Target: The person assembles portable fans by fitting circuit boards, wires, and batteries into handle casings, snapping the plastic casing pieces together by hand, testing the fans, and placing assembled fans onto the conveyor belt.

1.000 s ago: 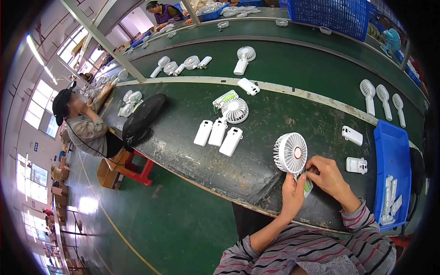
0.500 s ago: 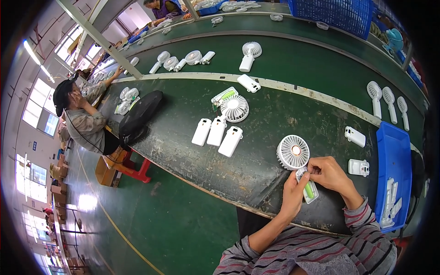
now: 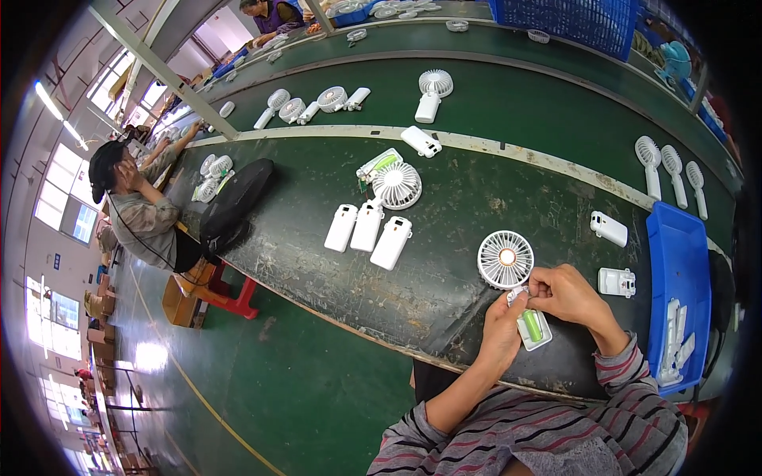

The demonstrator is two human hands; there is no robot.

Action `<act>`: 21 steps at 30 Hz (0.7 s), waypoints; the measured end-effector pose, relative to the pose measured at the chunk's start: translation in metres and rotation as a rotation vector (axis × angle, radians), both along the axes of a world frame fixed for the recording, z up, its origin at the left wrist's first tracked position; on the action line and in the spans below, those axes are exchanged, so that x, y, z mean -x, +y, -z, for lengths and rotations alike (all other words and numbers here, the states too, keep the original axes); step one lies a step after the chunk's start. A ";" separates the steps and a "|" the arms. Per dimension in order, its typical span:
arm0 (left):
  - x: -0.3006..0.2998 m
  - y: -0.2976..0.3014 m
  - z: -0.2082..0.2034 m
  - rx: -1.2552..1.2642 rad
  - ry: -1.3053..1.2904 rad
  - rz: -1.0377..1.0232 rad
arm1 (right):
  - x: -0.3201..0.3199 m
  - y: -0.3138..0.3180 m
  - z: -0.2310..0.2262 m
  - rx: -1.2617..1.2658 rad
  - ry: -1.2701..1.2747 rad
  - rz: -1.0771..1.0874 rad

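Observation:
My left hand (image 3: 502,327) and my right hand (image 3: 565,293) both grip a small white hand-held fan (image 3: 506,259) over the near edge of the dark green table (image 3: 444,293). Its round grille faces up, with an orange centre. Its open handle (image 3: 533,328) shows a green battery cell and lies between my fingers. My left hand pinches the handle's upper end; my right hand's fingertips meet it at the fan's neck.
Three white handle shells (image 3: 368,229) lie side by side to the left, with another fan (image 3: 396,185) behind them. Two white parts (image 3: 609,228) lie right of my hands beside a blue tray (image 3: 676,293). A seated person (image 3: 135,214) works at the table's left end.
The fan has come down from an upright hold to lying flatter on the table, grille up. Both hands have shifted lower along the handle, and the green cell is exposed.

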State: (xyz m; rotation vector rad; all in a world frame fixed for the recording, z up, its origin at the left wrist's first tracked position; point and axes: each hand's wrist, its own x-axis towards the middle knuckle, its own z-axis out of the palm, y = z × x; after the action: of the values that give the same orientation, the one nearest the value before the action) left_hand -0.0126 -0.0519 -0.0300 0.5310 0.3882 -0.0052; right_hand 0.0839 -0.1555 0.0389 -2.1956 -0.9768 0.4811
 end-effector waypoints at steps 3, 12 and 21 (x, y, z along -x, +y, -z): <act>-0.002 0.002 -0.001 0.047 0.008 0.011 | -0.001 0.002 -0.005 0.015 -0.031 -0.017; -0.005 0.003 -0.002 0.041 0.048 0.030 | 0.003 -0.001 -0.005 0.015 -0.064 -0.003; -0.005 -0.001 0.003 0.080 0.089 0.050 | 0.003 -0.008 -0.014 0.120 -0.159 -0.067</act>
State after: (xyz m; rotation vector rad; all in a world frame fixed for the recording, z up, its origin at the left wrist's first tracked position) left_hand -0.0073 -0.0532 -0.0334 0.4621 0.4600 -0.0923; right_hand 0.0809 -0.1637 0.0532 -2.3432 -1.1352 0.4096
